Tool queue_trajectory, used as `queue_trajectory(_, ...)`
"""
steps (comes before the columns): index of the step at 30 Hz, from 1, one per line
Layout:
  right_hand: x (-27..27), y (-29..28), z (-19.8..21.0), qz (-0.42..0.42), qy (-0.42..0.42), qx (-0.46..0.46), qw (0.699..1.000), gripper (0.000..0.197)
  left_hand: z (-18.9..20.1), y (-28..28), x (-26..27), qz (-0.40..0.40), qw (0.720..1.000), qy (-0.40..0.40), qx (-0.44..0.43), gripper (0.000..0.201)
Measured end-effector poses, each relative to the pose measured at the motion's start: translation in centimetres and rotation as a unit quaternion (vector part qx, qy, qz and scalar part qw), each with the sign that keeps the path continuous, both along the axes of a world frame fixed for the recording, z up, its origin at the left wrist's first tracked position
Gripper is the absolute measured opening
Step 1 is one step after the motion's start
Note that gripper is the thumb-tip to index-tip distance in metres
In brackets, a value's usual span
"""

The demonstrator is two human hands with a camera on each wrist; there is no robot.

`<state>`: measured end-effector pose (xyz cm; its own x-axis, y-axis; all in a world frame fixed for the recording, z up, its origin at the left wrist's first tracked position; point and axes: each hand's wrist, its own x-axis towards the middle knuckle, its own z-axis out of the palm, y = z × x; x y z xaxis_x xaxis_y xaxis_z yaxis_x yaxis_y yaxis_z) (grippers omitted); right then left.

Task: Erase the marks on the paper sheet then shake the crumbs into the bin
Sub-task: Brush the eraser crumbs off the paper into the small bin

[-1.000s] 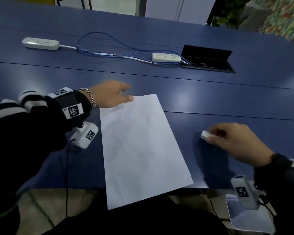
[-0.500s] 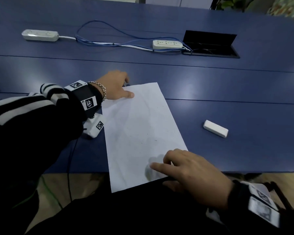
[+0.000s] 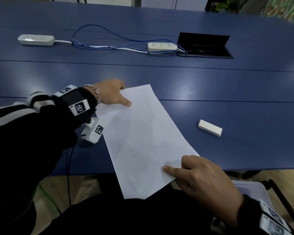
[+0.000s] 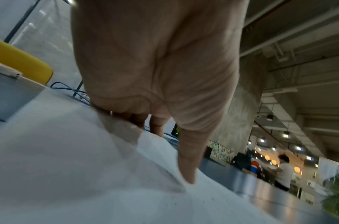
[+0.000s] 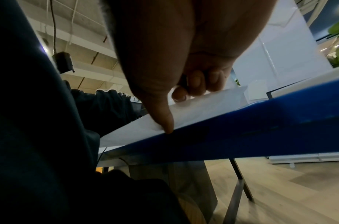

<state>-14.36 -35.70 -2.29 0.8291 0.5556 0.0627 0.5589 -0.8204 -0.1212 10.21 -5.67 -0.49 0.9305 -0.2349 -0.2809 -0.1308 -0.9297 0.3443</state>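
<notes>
Looking at the paper [image 3: 143,136], it lies half off the table [image 3: 227,85] edge and seems nearly clean, with tiny crumbs on it. Left hand [image 3: 110,94] pinches its far corner, right hand [image 3: 200,177] its near corner. The eraser [image 3: 210,130] lies aside. I think rubbing is done; tipping crumbs into a bin remains. No bin shows.

No readable text, brand, number or sign is found in any view. Only black-and-white square code markers [image 3: 79,107] are seen on the wrist-worn devices, and faint specks on the paper sheet [image 3: 143,141]; no letters can be made out.
</notes>
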Motion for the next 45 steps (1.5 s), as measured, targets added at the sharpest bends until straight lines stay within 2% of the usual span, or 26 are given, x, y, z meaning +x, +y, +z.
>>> queue_trajectory(2,-0.4,-0.8,0.4,-0.034,0.021,0.001,0.999,0.042,0.5,0.8,-0.4,-0.001,0.999,0.001,-0.037,0.037)
queue_trajectory(5,-1.1,-2.5,0.7,-0.113,0.027,0.022,0.993,0.043,1.3,1.7,-2.0,-0.007,0.996,-0.011,-0.083,0.013)
queue_trajectory(7,-1.6,-3.8,0.4,-0.160,0.050,0.086,0.982,0.040,1.6,1.8,-3.3,-0.016,0.995,-0.001,-0.097,0.009)
queue_trajectory(9,-2.3,-5.0,0.1,-0.201,0.090,0.184,0.958,0.037,1.8,1.8,-4.7,-0.017,0.991,0.030,-0.126,0.008)
queue_trajectory(12,-3.7,-6.5,0.8,-0.265,0.143,0.295,0.907,0.039,1.8,1.0,-6.9,0.026,0.960,0.130,-0.247,0.012)
queue_trajectory(13,-4.2,-7.4,0.8,-0.281,0.183,0.336,0.880,0.042,1.9,0.5,-7.8,0.039,0.946,0.165,-0.276,0.020)
queue_trajectory(15,-5.2,-9.6,0.8,-0.303,0.272,0.427,0.808,0.047,1.7,-1.1,-9.6,0.034,0.919,0.230,-0.318,0.040)
queue_trajectory(16,-5.7,-10.5,0.6,-0.317,0.288,0.465,0.775,0.040,1.6,-2.0,-10.7,0.016,0.906,0.260,-0.333,0.047)
queue_trajectory(18,-7.2,-12.9,-0.4,-0.355,0.268,0.524,0.726,0.019,1.3,-4.2,-12.7,-0.045,0.888,0.305,-0.340,0.057)
queue_trajectory(20,-8.9,-15.4,-1.8,-0.401,0.243,0.528,0.708,0.024,0.9,-6.7,-14.8,-0.102,0.873,0.326,-0.348,0.059)
queue_trajectory(23,-11.6,-18.9,-3.3,-0.430,0.238,0.564,0.663,0.022,0.1,-10.3,-17.4,-0.115,0.853,0.348,-0.371,0.051)
queue_trajectory(29,-15.5,-25.1,-6.8,-0.472,0.222,0.557,0.646,0.024,-2.3,-16.9,-20.6,-0.165,0.825,0.415,-0.346,0.049)
queue_trajectory(35,-15.6,-30.1,-11.3,-0.517,0.238,0.537,0.623,0.022,-4.9,-23.5,-22.7,-0.182,0.876,0.359,-0.268,0.030)
queue_trajectory(37,-15.0,-31.5,-13.3,-0.519,0.249,0.532,0.621,0.023,-6.1,-25.1,-23.0,-0.174,0.874,0.378,-0.250,0.024)
queue_trajectory(41,-13.3,-33.9,-17.7,-0.512,0.284,0.524,0.618,0.022,-8.3,-28.3,-22.9,-0.151,0.852,0.448,-0.225,0.021)
queue_trajectory(43,-12.4,-34.7,-19.7,-0.513,0.298,0.514,0.620,0.021,-9.4,-29.8,-22.7,-0.149,0.851,0.458,-0.208,0.020)
queue_trajectory(45,-11.3,-35.3,-21.5,-0.517,0.309,0.500,0.623,0.021,-10.8,-31.0,-22.4,-0.141,0.863,0.441,-0.202,0.024)
